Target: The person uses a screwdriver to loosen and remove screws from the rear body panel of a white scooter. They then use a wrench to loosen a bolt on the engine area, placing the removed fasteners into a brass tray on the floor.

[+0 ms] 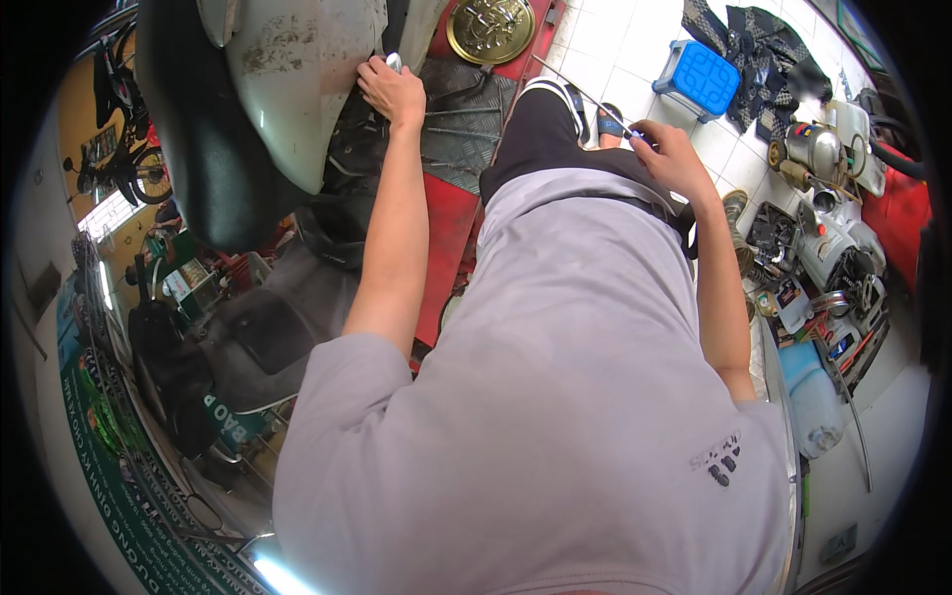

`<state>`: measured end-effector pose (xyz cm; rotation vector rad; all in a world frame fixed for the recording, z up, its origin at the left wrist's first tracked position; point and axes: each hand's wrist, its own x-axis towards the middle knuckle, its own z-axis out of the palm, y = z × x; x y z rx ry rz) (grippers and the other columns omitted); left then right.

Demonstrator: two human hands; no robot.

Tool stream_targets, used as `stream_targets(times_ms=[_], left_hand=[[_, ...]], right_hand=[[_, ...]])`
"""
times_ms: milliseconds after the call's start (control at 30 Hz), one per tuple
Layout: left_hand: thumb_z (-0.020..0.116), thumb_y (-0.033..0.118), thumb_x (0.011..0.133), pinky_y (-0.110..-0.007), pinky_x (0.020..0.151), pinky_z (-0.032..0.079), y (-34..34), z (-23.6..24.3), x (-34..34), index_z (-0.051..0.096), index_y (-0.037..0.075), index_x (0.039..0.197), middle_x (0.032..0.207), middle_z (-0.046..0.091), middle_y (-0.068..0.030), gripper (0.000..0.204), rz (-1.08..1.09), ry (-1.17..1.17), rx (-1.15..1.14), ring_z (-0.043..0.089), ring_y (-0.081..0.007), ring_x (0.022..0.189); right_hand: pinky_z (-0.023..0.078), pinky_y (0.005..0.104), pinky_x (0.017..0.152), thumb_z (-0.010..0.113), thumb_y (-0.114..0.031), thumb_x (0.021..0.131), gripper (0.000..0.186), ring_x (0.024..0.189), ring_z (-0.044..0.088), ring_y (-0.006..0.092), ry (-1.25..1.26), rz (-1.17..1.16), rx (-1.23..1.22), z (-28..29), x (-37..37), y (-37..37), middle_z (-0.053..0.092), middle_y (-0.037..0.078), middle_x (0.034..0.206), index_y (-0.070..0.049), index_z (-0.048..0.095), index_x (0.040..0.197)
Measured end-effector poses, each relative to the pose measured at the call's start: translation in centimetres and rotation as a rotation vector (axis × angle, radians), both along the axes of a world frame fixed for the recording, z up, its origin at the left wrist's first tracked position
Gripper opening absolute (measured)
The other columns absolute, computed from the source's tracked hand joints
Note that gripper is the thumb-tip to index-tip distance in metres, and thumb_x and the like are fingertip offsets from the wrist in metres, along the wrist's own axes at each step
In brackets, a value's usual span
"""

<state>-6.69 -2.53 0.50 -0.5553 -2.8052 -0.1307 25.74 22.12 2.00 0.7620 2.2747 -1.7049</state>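
Note:
My left hand (pixel 394 96) is at the lower edge of a scuffed whitish motorbike side panel (pixel 290 84). Its fingers are bent in against that edge, beside a small shiny silvery piece (pixel 394 62); what they grip is partly hidden. Off to the right, my right hand (pixel 676 161) is closed round the handle of a long thin screwdriver (pixel 593 99). The shaft slants up and left, its far end over the edge of a red platform, apart from the motorbike. Left of the panel runs the black seat (pixel 223 149).
A gold round dish (pixel 491 28) sits on the red platform (pixel 443 253). On the white tiles stand a blue stool (pixel 699 79) and a heap of dark checked cloth (pixel 756 59). Metal parts and a blue jug (pixel 811 397) lie at right. Another motorbike (pixel 129 164) stands far left.

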Motion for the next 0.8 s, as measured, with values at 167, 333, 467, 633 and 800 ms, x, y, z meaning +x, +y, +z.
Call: stream_targets(times_ms=[167, 333, 467, 633, 800], left_hand=[[0.058, -0.001, 0.068, -0.050, 0.080, 0.036, -0.4, 0.3, 2.5, 0.048, 0.001, 0.099, 0.093, 0.053, -0.0167, 0.032, -0.137, -0.067, 0.024, 0.049, -0.0375, 0.094], [0.058, 0.001, 0.070, -0.041, 0.084, 0.034, -5.6, -1.1, 8.1, 0.053, 0.006, 0.088, 0.087, 0.056, -0.0089, 0.019, -0.355, -0.144, 0.000, 0.053, -0.0276, 0.092], [0.065, 0.008, 0.073, -0.042, 0.087, 0.038, -6.1, 0.3, 8.5, 0.055, 0.003, 0.092, 0.093, 0.058, -0.0122, 0.021, -0.373, -0.217, 0.140, 0.054, -0.0296, 0.096], [0.063, 0.013, 0.078, -0.044, 0.086, 0.042, -7.7, 0.0, 4.7, 0.055, -0.005, 0.103, 0.105, 0.055, -0.0216, 0.032, -0.147, -0.067, 0.386, 0.053, -0.0395, 0.098], [0.064, 0.018, 0.075, -0.046, 0.087, 0.044, -10.8, -3.2, -1.8, 0.051, -0.009, 0.113, 0.109, 0.056, -0.0282, 0.048, -0.012, -0.027, 0.292, 0.055, -0.0433, 0.100]], right_hand=[[0.048, 0.0387, 0.069, 0.054, -0.021, 0.085, 0.033, 0.073, 0.064, 0.0330, 0.013, 0.068, 0.017, 0.2, -1.6, -0.2, 0.065, 0.024, 0.080, 0.006, 0.063, 0.101], [0.049, 0.0376, 0.073, 0.051, -0.021, 0.087, 0.031, 0.077, 0.064, 0.0331, 0.116, 0.092, -0.022, -0.9, -4.3, -1.2, 0.065, 0.023, 0.084, 0.003, 0.062, 0.104], [0.048, 0.0396, 0.074, 0.053, -0.023, 0.089, 0.032, 0.080, 0.063, 0.0336, 0.108, 0.229, -0.073, -1.8, -7.8, -2.7, 0.065, 0.020, 0.090, -0.003, 0.057, 0.115], [0.048, 0.0416, 0.076, 0.055, -0.020, 0.089, 0.030, 0.084, 0.062, 0.0367, 0.220, 0.330, -0.032, -0.9, -12.3, -5.9, 0.066, 0.019, 0.090, -0.005, 0.057, 0.115], [0.049, 0.0411, 0.078, 0.054, -0.019, 0.089, 0.029, 0.085, 0.064, 0.0355, 0.273, 0.350, 0.042, -2.8, -16.1, -9.8, 0.067, 0.019, 0.088, -0.004, 0.058, 0.113]])
